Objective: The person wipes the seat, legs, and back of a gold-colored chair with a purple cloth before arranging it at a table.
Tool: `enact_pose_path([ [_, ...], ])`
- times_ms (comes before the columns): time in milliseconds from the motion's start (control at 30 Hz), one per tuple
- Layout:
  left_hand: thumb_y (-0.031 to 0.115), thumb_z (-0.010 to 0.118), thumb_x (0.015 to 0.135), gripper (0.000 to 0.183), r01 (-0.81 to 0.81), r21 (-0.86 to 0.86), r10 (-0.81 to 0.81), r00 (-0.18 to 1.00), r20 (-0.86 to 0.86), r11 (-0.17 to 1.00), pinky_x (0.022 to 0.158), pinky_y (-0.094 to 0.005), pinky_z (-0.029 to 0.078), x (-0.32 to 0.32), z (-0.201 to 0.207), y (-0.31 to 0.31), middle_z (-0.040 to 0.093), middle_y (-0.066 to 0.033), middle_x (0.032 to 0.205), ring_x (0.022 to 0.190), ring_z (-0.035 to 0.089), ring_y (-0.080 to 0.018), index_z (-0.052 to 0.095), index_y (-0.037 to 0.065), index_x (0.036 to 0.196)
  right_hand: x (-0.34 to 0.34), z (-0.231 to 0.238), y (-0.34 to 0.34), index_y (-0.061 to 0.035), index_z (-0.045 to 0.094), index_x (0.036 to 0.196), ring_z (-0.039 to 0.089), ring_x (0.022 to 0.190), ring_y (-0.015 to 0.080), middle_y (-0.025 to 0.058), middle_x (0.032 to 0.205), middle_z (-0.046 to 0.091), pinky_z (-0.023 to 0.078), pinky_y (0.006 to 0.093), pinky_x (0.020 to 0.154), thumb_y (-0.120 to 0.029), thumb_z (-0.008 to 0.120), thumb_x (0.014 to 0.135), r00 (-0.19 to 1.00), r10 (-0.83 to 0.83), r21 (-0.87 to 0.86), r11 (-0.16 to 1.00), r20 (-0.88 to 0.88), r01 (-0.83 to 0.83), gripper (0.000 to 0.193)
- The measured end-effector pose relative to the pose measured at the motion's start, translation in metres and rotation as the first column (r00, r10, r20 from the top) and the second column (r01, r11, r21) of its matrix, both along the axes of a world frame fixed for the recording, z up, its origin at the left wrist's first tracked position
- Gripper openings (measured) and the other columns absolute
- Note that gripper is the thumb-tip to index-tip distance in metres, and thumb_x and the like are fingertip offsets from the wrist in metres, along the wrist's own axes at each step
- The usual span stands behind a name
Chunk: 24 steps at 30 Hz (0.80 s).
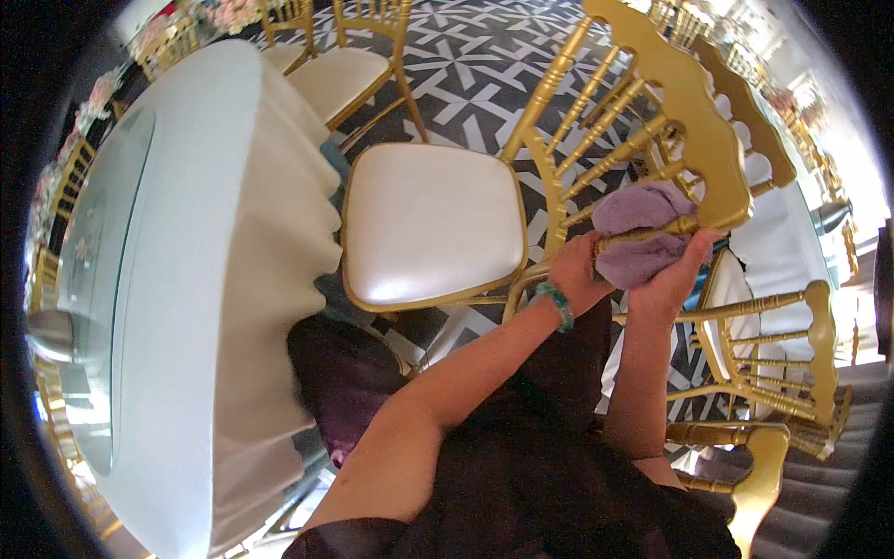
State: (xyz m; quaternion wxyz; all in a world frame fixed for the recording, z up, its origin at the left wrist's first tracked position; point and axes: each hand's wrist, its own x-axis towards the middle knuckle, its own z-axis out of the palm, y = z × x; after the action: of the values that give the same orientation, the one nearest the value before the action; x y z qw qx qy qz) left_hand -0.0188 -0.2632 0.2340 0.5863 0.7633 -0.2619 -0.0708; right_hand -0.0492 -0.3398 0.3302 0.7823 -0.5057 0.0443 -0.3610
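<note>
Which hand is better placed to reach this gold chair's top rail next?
Probably your right hand: it's on the purple cloth, beside the top rail; your left hand sits farther away.

Most of the right hand's fingers are lost to me behind the purple cloth, and the left hand's fingertips are hidden too. The white tablecloth conceals whatever supports it; the lowest gold chair is cut off below, and the far-left pink flowers blur.
</note>
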Motion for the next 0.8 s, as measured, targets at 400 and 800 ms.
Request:
enact_pose_path([
  [400,0.025,0.077,0.069,0.037,0.168,-0.16,-0.181,0.981,-0.069,0.973,0.073,-0.0293,0.047,-0.032,-0.01,0.072,0.065,-0.007,0.087,0.082,0.062,-0.017,0.061,0.005,0.096,-0.079,-0.027,0.043,-0.0089,0.035,0.132,0.046,0.113,0.0237,0.0077,0.125,0.046,0.038,0.0386,0.095,-0.05,0.044,0.09,0.964,0.266,0.132,0.955,0.013,-0.266,0.059],
  [800,0.01,0.081,0.064,0.033,-0.175,-0.482,-0.009,0.935,-0.355,0.858,0.07,-0.0238,0.046,-0.039,0.031,0.179,0.06,0.0008,0.084,0.076,0.054,-0.0084,0.063,0.002,0.091,-0.036,0.044,0.07,-0.0012,0.052,0.109,0.055,0.091,0.0148,0.0062,0.1,0.057,0.044,0.0281,0.08,-0.029,0.046,0.095,0.982,-0.176,-0.494,0.849,0.076,0.19,0.032],
])
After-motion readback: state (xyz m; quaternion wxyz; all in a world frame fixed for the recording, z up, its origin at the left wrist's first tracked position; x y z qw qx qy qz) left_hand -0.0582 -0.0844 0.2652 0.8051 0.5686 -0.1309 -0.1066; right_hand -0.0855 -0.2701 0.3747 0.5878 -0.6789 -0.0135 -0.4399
